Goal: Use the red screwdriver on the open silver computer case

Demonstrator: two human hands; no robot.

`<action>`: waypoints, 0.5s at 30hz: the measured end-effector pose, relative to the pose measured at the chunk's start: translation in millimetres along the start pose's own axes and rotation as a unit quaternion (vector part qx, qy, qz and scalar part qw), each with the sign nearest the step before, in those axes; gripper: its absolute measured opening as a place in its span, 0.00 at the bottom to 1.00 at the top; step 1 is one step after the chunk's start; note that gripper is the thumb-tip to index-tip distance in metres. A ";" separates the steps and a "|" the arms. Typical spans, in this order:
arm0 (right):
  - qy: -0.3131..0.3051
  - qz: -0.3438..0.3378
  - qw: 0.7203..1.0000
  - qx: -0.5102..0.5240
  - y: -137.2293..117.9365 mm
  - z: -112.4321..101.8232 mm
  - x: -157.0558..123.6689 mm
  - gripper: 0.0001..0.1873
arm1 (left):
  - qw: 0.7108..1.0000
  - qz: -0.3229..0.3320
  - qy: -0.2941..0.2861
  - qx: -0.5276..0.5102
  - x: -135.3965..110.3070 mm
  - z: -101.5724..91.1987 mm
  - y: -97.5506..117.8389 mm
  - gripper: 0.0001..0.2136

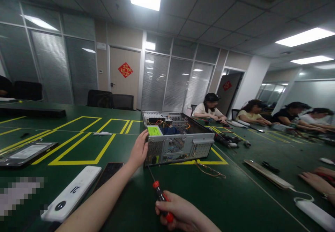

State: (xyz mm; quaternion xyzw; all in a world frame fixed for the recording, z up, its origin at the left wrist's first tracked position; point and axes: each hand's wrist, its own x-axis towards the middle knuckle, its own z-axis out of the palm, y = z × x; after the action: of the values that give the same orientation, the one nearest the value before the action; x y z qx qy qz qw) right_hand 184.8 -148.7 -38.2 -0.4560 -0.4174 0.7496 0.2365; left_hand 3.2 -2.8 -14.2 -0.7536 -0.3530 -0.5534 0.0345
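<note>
An open desktop computer case [180, 139] lies on the green table [209, 197], its rear panel facing me. My left hand [138, 150] rests against the case's left rear corner, fingers pressed on the metal. My right hand [180, 212] is closed round the red and black handle of a screwdriver [159, 192]. The shaft points up toward the lower left of the rear panel. Inside the case I see cables and a green-labelled part [154, 131].
A white device [72, 193] and a dark phone [108, 174] lie near my left arm. A panel [26, 152] sits at the left. Loose wire [209, 171], a strip [269, 174] and a power strip [314, 211] lie to the right. Several people sit at the far right; another person's hand [318, 181] rests nearby.
</note>
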 end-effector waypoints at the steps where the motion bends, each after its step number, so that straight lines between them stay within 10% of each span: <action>1: -0.014 0.006 1.000 0.023 -0.1 0.5 -0.1 0.23 | 1.000 -0.003 0.000 0.001 -0.1 -0.2 0.3 0.19; 8: -0.166 0.028 0.980 0.109 -3.9 -2.0 -0.6 0.31 | 1.000 -0.011 -0.005 -0.002 -0.3 -0.2 -0.1 0.19; 15: -0.062 -0.012 0.995 0.084 -4.7 5.4 -5.6 0.29 | 1.000 -0.011 -0.008 0.000 -0.1 -0.3 0.5 0.20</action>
State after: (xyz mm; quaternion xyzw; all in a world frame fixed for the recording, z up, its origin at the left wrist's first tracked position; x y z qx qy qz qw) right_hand 182.5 -152.5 -30.2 -0.3825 -0.3724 0.8057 0.2567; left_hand 3.2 -3.3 -14.0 -0.7541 -0.3612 -0.5480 0.0254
